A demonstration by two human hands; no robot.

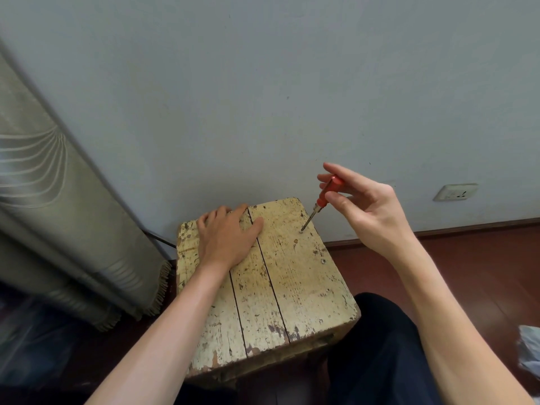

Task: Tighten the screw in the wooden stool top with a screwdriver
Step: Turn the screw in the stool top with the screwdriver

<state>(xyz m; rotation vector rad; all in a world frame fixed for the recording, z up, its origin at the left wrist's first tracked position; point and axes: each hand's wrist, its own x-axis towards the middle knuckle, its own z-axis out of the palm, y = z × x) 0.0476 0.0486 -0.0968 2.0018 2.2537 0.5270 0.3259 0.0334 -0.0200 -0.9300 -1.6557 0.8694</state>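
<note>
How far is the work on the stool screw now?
Done: the tip of the slim red-handled screwdriver sits on the small metal screw in the worn cream-painted wooden stool top. In hand: the right hand pinches the handle; the left hand presses flat on the planks. Left: the tightening; the screw's depth is too small to tell.

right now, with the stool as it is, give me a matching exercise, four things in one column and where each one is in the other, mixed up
Things:
1. left hand
2. screwdriver
3. socket
4. curtain

Places:
a. low on the wall, at the far right
b. flat on the stool top, fingers straight
c. tilted, tip at a screw near the stool's far right edge
d. hanging along the left side

Pairs: 1-b, 2-c, 3-a, 4-d
</note>
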